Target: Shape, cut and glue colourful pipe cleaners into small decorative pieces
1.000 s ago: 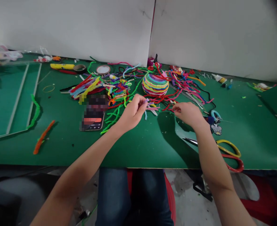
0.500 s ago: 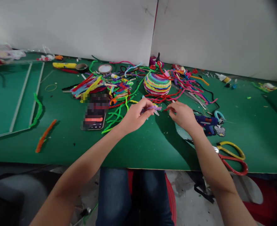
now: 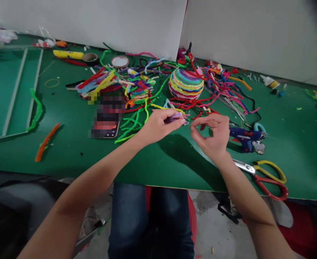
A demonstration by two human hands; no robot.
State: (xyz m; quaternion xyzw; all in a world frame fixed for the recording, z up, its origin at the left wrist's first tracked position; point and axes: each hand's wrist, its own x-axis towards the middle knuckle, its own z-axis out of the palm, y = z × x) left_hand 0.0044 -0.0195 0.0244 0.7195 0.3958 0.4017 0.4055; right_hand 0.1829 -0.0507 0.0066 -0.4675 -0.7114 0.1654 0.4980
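My left hand is closed around a small bunch of short pipe cleaners, mostly purple, with pinkish and dark ends poking out past the fingertips. Just to its right, my right hand makes a pinch, thumb against forefinger; anything between those tips is too small to make out. Behind both hands stands a ball wrapped in striped rainbow pipe cleaners. Loose red pipe cleaners lie at its foot, and green ones spread out left of my left hand.
Scissors and a blue glue gun lie right of my right arm. A phone, partly blurred, rests on the left beside a pile of coloured pipe cleaners. Tape rolls and a glue bottle sit farther back.
My right hand has turned, showing more of its palm side, with thumb and forefinger pinched. The left still holds the purple bunch. The whole view has shifted slightly.
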